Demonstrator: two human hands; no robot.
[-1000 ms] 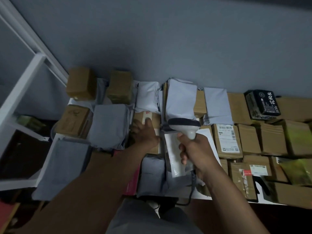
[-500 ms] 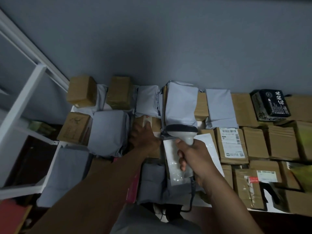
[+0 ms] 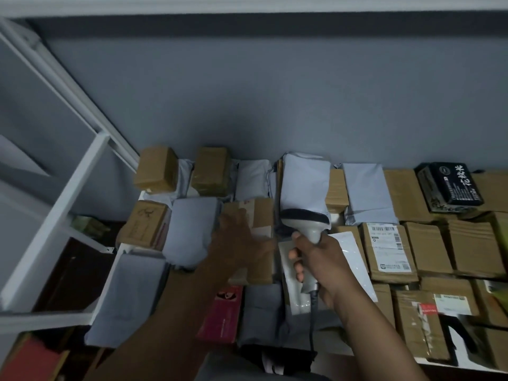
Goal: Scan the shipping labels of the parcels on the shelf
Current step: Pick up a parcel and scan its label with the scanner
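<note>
Parcels crowd the white shelf, grey mailers among brown boxes. His left hand, blurred, fingers spread flat, rests on a brown box. Beside it, his right hand grips the scanner, pointed at a white mailer.

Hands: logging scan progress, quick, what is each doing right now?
Left hand: open, blurred, over a brown parcel.
Right hand: holding the scanner.
</note>
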